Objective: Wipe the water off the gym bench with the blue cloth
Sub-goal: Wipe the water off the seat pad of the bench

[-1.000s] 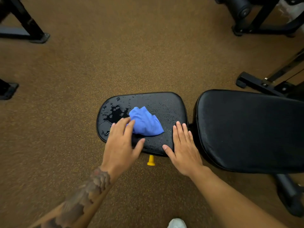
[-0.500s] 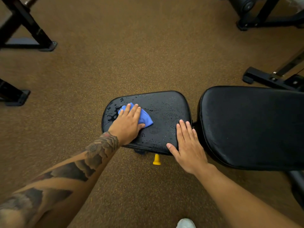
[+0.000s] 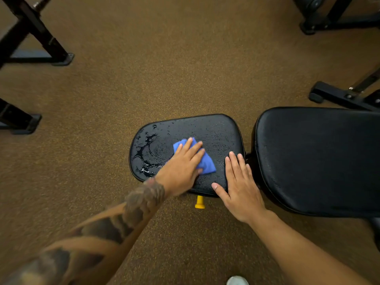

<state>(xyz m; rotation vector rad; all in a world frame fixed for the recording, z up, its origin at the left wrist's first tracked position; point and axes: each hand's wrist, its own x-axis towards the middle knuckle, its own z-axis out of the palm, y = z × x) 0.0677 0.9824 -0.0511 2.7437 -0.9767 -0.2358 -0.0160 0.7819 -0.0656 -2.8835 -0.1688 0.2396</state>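
The black seat pad (image 3: 216,128) of the gym bench lies in the middle of the view, wet with smeared water (image 3: 147,153) on its left part and fine droplets elsewhere. My left hand (image 3: 183,167) presses flat on the blue cloth (image 3: 206,164) at the pad's centre; the cloth shows under and beside my fingers. My right hand (image 3: 239,182) rests flat, fingers together, on the pad's right near corner and holds nothing.
The larger black back pad (image 3: 318,161) adjoins the seat on the right. A yellow knob (image 3: 199,202) sticks out below the seat. Black equipment frames stand at the left (image 3: 30,38) and upper right (image 3: 345,93) on the brown speckled floor.
My left hand slid the cloth from the seat's left part to its centre, leaving curved smears behind. The right hand stayed in place.
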